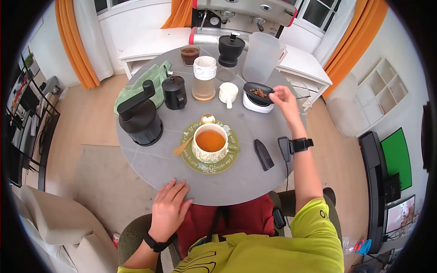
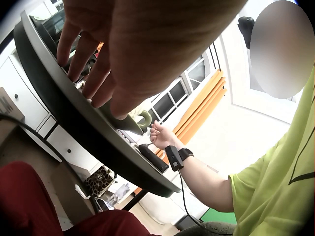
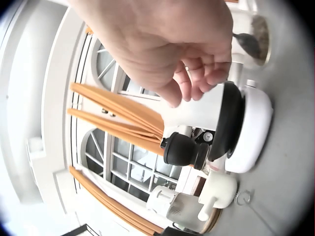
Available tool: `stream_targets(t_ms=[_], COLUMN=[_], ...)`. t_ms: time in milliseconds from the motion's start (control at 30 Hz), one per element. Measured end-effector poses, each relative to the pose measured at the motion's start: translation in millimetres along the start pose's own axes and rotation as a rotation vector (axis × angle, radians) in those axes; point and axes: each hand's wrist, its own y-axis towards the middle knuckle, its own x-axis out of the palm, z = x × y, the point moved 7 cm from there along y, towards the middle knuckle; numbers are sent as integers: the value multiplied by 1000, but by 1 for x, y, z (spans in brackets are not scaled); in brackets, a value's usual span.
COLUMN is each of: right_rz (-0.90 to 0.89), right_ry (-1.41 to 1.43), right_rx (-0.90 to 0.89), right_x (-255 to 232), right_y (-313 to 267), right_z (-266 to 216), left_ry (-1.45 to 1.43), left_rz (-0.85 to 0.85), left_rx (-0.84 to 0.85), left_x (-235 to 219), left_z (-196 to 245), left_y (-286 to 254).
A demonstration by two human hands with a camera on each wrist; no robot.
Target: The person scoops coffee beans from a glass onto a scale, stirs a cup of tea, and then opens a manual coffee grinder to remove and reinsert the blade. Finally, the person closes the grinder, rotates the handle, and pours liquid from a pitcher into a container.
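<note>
A black oval tray (image 1: 250, 86) of brown beans (image 1: 258, 92) sits on a white scale (image 1: 257, 107) at the right of the table. My right hand (image 1: 286, 101) is at the tray's right end. In the right wrist view its fingers (image 3: 197, 76) bend loosely beside the tray's end (image 3: 228, 118), the thumb apart from them; contact is unclear. Flat on the table's front edge, my left hand (image 1: 168, 209) rests with fingers straight and holds nothing. In front of me a cup of amber liquid (image 1: 210, 141) stands on a green saucer (image 1: 191, 161) with a wooden spoon.
Behind the cup stand a white pitcher (image 1: 228, 93), a glass container (image 1: 204, 86), a black grinder (image 1: 231, 48) and a plastic jug (image 1: 261, 57). Left are a black kettle (image 1: 174, 93), green towel (image 1: 136, 93) and large black device (image 1: 140, 123). A black handheld tool (image 1: 263, 154) lies right.
</note>
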Motion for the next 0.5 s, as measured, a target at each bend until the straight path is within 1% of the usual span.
stream_targets(t_ms=[33,100,133,200,233,300,333,400,433,500], right_rz=[0,-131,-131,-323,-323,-437,-436,-476,-476,-470], right_ry=[-1,-476,-477,-655,-656,-662,-661,-560,-559,-527], right_rx=[-1,-209,-211,-143,-145,5,3,91,91,146], right_x=[-1,10,10,23,25,32,33,35,36,36], right_y=[6,14,21,29,31,32,36,43,42,42], right_z=[-4,-22,-22,-10,-14,-8,-5,11,9,8], left_ry=[2,0,-2,-5,-7,-5,-2,-1,-2,-4], left_rz=[1,2,2,4,3,4,3,3,0,-5], left_rx=[2,4,6,6,6,7,8,6,5,1], left_x=[0,-1,-1,-1,-1,-1,-1,-1,-1,-1], left_z=[0,0,0,0,0,0,0,0,0,-1], left_y=[0,0,0,0,0,0,0,0,-1,-1])
